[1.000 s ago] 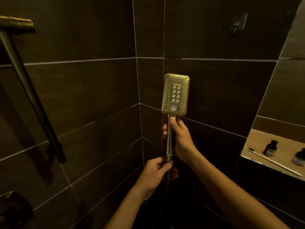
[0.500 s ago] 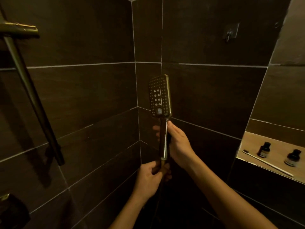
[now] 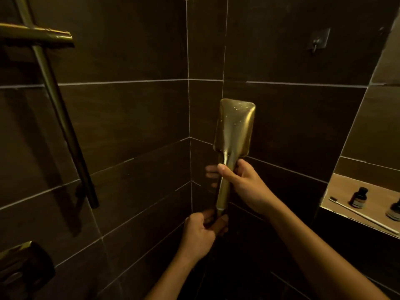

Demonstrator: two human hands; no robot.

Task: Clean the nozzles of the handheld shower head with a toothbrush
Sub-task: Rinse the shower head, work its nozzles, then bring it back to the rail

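Note:
A gold rectangular handheld shower head (image 3: 234, 126) stands upright in front of the tiled corner. Its smooth back faces me, so the nozzles are hidden. My right hand (image 3: 244, 182) grips the upper part of its handle, thumb across the front. My left hand (image 3: 201, 232) grips the bottom of the handle where the hose joins. A white toothbrush (image 3: 359, 214) lies on the wall niche shelf at the right, apart from both hands.
A slanted metal shower rail (image 3: 62, 124) with a crossbar runs down the left wall. A dark fixture (image 3: 23, 271) sits at the lower left. Two small dark bottles (image 3: 359, 197) stand in the lit niche (image 3: 339, 191). A wall hook (image 3: 318, 42) hangs at upper right.
The shower head has been rotated about its handle: first the nozzle face showed, then its edge, now its back. Both hands kept their grip on the handle.

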